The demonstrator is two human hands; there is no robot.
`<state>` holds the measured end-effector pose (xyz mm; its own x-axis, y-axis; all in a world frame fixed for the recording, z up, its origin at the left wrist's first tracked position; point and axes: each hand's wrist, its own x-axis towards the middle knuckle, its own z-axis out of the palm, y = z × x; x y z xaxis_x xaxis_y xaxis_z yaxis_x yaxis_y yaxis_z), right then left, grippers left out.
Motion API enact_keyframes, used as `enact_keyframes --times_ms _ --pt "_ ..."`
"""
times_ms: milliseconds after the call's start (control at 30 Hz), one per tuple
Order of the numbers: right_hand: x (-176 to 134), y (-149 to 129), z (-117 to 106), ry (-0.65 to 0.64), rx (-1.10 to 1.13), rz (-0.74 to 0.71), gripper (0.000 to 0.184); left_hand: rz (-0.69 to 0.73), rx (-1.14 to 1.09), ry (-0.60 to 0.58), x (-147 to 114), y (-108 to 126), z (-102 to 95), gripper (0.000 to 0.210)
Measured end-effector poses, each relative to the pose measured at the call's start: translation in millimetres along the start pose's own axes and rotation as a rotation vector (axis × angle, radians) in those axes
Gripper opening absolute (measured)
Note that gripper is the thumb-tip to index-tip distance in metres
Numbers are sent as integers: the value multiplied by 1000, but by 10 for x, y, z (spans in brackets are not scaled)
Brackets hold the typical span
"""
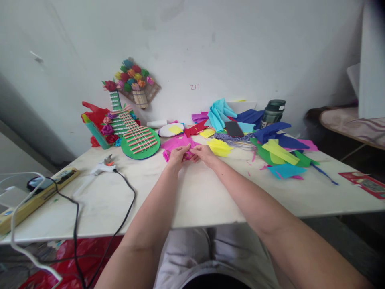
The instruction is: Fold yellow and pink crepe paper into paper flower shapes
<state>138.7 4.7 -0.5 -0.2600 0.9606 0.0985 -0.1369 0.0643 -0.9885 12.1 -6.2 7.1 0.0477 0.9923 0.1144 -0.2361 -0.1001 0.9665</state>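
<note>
Both of my hands meet near the middle of the table, pinching a piece of bright pink paper point(177, 143). My left hand point(178, 156) has its fingers closed on the paper's near edge. My right hand point(203, 154) grips the same paper close beside it, fingertips almost touching the left ones. More of the pink paper spreads out behind the hands. To the right of my right hand lies a crumpled yellow paper point(221, 147). A green guitar-shaped craft point(140, 145) with strings and paper flowers stands to the left.
A white glue gun point(104, 166) with a black cord rests at left, by a power strip point(45, 194). Behind are coloured papers point(221, 114), a dark phone point(234, 129) and a bottle point(273, 113). More paper sheets point(279, 152) and a red card point(365, 182) lie at right.
</note>
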Motion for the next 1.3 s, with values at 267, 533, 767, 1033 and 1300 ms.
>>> enact_keyframes --times_ms 267,533,767,1033,1300 --pt "-28 -24 10 19 -95 9 24 110 85 139 44 -31 -21 36" --pt "-34 -50 10 16 -51 -26 18 206 90 214 84 83 -134 31" --pt "9 -75 -82 181 -26 -22 15 222 151 390 74 292 -525 27" --pt "27 -50 -95 215 -112 -35 17 62 867 699 136 296 -856 22" --pt "17 -48 -96 220 -195 -46 19 -251 1180 701 19 387 -803 34"
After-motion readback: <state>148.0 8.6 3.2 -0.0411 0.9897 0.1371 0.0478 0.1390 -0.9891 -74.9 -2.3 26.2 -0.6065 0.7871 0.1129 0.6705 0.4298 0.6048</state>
